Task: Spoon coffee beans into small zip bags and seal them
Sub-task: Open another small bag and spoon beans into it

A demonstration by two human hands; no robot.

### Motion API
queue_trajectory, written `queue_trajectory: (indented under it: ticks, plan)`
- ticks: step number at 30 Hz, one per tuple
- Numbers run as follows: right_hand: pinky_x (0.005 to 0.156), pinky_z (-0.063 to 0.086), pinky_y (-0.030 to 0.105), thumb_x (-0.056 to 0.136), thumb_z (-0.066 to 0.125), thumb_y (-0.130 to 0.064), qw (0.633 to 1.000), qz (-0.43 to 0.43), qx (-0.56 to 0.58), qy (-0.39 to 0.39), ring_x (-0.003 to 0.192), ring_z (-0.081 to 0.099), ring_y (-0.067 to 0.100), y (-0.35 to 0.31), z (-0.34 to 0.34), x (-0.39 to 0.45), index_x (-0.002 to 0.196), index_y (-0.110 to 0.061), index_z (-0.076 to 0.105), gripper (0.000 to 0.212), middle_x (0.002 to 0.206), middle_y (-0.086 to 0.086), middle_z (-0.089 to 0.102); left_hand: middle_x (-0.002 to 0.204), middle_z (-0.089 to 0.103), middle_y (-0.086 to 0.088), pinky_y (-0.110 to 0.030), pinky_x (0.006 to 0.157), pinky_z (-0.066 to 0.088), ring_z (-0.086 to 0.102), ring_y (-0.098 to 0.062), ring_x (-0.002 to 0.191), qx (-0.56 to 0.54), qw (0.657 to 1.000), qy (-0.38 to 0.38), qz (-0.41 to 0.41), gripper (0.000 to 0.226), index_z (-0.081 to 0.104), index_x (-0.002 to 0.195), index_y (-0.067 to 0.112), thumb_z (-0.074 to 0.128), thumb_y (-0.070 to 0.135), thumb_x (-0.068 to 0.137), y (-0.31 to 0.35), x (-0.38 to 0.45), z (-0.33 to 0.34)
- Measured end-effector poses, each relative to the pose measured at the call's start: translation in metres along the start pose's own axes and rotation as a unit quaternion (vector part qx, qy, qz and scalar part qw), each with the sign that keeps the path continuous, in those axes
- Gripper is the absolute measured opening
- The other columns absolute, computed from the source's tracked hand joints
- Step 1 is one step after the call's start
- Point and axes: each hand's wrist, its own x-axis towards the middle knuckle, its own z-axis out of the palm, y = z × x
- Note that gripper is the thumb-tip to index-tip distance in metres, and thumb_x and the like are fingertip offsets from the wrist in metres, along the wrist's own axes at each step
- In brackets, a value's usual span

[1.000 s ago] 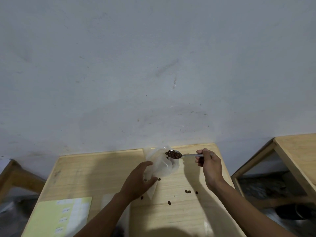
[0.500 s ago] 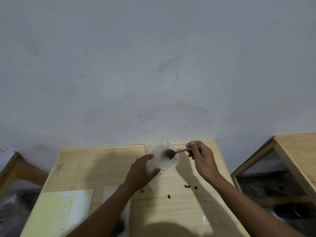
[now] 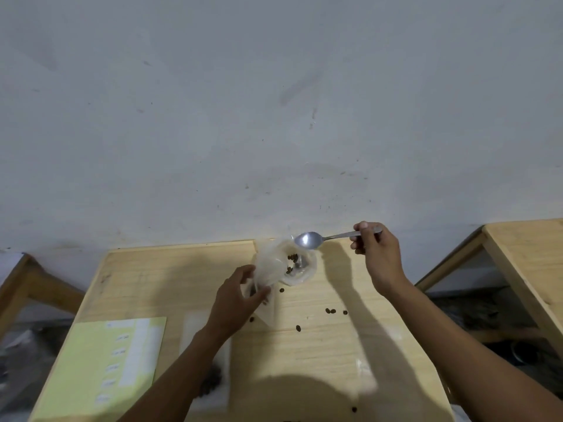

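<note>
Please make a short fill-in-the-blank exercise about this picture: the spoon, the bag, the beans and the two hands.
1. The right hand holds a metal ____ by its handle.
2. The bowl of the spoon is ____ of beans.
3. The ____ hand grips the clear plastic bag.
4. Loose coffee beans lie scattered on the wooden ____.

Missing words: spoon; empty; left; table

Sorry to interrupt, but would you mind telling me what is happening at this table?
A person is filling a small clear zip bag with coffee beans. The left hand holds the bag open above the wooden table, with a few beans visible inside. The right hand grips a metal spoon by its handle just above the bag's mouth, and its bowl is empty. Several stray beans lie scattered on the table.
</note>
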Motion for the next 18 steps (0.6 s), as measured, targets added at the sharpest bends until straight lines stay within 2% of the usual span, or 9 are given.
queue_trajectory:
  ticks: [3,6,10,15,18]
  plan:
    - [0.064,0.048,0.029,0.102,0.048,-0.025,0.996,0.082,0.026,0.023,0.061,0.054,0.016,0.024,-0.012,0.0,0.092,-0.005,0.063,0.027,0.074,0.009,0.059,0.114,0.065,0.009,-0.011,0.075,0.04,0.06,-0.008,0.104,-0.021,1.0,-0.003,-0.013,0.058,0.055,0.126,0.019,0.078,0.041,0.077,-0.005,-0.012,-0.004]
    - [0.066,0.048,0.03,0.102,0.049,-0.024,0.992,0.129,0.011,0.014,0.065,0.053,0.018,0.053,-0.018,-0.008,0.09,-0.005,0.063,0.027,0.073,0.011,0.057,0.117,0.064,0.008,-0.01,0.075,0.041,0.06,-0.009,0.106,-0.033,0.999,-0.006,-0.022,0.059,0.053,0.128,0.018,0.077,0.041,0.078,-0.009,-0.02,-0.005]
    - [0.066,0.046,0.034,0.101,0.05,-0.026,0.987,0.154,-0.027,-0.02,0.067,0.051,0.022,0.079,-0.017,-0.019,0.086,-0.005,0.065,0.03,0.07,0.01,0.059,0.116,0.065,0.009,-0.013,0.076,0.045,0.061,-0.006,0.105,-0.067,0.997,0.012,-0.041,0.059,0.053,0.127,0.02,0.079,0.04,0.077,-0.009,-0.025,-0.006]
    - [0.063,0.046,0.034,0.101,0.052,-0.024,0.98,0.189,-0.045,-0.041,0.068,0.05,0.026,0.094,-0.01,-0.024,0.09,0.002,0.065,0.031,0.072,0.014,0.058,0.114,0.066,0.012,-0.024,0.081,0.05,0.062,-0.005,0.104,-0.084,0.995,0.015,-0.044,0.056,0.054,0.124,0.024,0.079,0.04,0.076,-0.01,-0.032,-0.01]
    - [0.057,0.043,0.034,0.101,0.051,-0.021,0.976,0.21,-0.033,-0.042,0.06,0.049,0.024,0.093,-0.007,-0.027,0.088,0.0,0.061,0.027,0.068,0.014,0.056,0.115,0.065,0.014,-0.021,0.08,0.048,0.061,-0.003,0.105,-0.076,0.996,0.014,-0.043,0.056,0.053,0.124,0.026,0.079,0.041,0.077,-0.01,-0.035,-0.013]
